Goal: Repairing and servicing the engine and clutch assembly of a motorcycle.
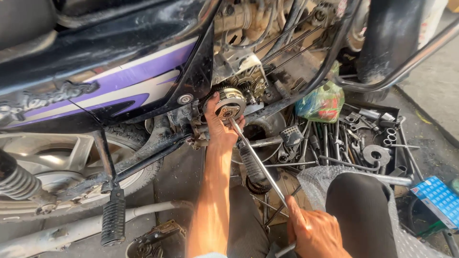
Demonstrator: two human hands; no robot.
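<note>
My left hand reaches up to the motorcycle's open engine side and grips the round toothed clutch assembly, fingers wrapped around its left edge. My right hand is closed on the lower end of a long metal wrench bar. The bar runs diagonally up and left, and its tip sits at the centre of the clutch assembly. The black and purple motorcycle body hangs over the work area.
A black tool tray filled with wrenches, sockets and rods lies on the ground at right. A green and red plastic bag sits behind it, a blue box at far right. Footpeg and rear wheel at left. My knee is at lower right.
</note>
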